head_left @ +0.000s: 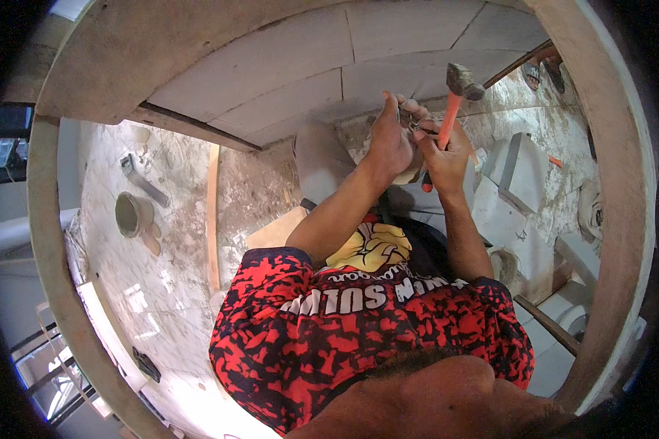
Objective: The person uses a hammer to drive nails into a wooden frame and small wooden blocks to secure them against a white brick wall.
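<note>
Gripping an orange-handled hammer [451, 115]: right hand [445, 154] is clasping the handle [449, 126], dark head [464, 82] jutting above the grip. Left hand [395, 139] is curling just left of it; cannot tell whether its fingers [408, 104] are pinching the small metallic piece [414, 126]. Grey bucket [146, 213] is standing well left of both.

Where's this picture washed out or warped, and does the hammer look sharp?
Head view: the floor burns out to white toward the lower left; head view: the pale frame bows near the rim, corners black; head view: the hammer in the right hand looks fairly sharp.
</note>
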`<state>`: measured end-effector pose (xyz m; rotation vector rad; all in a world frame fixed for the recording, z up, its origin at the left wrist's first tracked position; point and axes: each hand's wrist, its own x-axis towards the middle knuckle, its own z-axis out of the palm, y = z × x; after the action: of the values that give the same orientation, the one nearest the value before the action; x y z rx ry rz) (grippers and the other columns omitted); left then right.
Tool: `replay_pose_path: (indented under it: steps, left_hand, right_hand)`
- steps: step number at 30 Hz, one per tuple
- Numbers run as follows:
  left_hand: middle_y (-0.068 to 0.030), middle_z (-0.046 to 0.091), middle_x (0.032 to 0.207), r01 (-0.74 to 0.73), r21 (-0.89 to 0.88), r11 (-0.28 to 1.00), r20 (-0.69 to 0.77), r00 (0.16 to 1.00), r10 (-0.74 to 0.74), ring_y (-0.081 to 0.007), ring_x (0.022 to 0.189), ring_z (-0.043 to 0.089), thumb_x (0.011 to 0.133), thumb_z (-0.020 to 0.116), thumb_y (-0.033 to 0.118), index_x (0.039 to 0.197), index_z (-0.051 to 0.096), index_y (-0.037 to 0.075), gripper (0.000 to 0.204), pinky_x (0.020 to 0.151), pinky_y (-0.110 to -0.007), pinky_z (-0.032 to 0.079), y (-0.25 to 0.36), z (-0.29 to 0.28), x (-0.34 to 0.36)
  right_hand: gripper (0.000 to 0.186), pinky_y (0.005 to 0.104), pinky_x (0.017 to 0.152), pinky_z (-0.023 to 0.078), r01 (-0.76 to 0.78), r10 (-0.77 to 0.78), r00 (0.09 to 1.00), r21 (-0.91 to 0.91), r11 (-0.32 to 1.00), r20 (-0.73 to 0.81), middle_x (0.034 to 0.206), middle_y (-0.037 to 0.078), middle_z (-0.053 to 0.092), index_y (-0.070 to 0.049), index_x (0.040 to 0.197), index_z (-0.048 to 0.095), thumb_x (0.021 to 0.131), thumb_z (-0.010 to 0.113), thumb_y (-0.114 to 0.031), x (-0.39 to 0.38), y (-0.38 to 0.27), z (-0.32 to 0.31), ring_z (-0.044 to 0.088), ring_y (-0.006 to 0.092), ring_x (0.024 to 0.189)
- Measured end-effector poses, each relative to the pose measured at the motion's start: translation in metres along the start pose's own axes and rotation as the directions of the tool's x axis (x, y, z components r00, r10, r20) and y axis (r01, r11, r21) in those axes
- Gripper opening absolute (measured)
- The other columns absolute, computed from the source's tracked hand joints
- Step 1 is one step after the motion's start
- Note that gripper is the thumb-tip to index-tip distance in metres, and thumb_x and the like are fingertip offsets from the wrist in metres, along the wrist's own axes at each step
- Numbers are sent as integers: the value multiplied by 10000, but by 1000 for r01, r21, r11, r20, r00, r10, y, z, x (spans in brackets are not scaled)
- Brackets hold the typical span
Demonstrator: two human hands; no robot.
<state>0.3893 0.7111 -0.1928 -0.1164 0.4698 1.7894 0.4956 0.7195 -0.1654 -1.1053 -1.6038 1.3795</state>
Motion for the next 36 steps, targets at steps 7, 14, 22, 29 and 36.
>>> replay_pose_path:
  steps: [7, 14, 22, 29, 36]
  left_hand:
    - [-86, 557, 922, -36, 47, 998, 152, 988, 29, -219, 862, 547, 949, 384, 399, 941, 445, 92, 313, 798, -371, 465, -8, -26, -3]
    - [-101, 578, 1001, -114, 286, 951, 144, 987, 75, -212, 934, 562, 945, 370, 430, 1093, 479, 68, 406, 851, -351, 460, -12, -26, -10]
    - [-28, 564, 916, 50, 189, 981, -142, 990, -24, -177, 819, 545, 927, 441, 411, 1030, 531, 92, 347, 718, -343, 468, -18, -69, 10]
    - [-103, 580, 821, -574, 784, -237, 621, 724, 300, -264, 700, 556, 836, 574, 254, 980, 588, 78, 228, 613, -364, 453, 14, -48, -21]
    - [-126, 599, 878, -556, 588, -588, 730, 677, 90, -307, 774, 595, 795, 602, 168, 947, 613, 79, 177, 648, -375, 482, 40, -28, -10]
  right_hand:
    - [252, 251, 666, 455, 204, -207, 978, -150, 967, -4, 857, 58, 630, 25, 992, 607, 778, 658, -97, 6, 43, 7, 570, 115, 753]
    - [185, 329, 615, 451, 321, -320, 945, -353, 879, 64, 753, 140, 601, -1, 902, 617, 738, 631, -85, 7, 33, 8, 585, 254, 669]
    - [124, 315, 502, 404, 367, -410, 912, -425, 828, -13, 602, 117, 544, -11, 820, 591, 786, 625, -126, 3, 34, 2, 522, 205, 517]
    - [169, 413, 515, 428, 434, -443, 890, -493, 754, 107, 583, 167, 518, -31, 729, 498, 747, 646, -110, 1, 22, -7, 566, 352, 577]
    - [161, 336, 567, 447, 309, -300, 950, -376, 873, 85, 672, 115, 561, -16, 861, 566, 798, 628, -151, 4, -10, -6, 580, 210, 619]
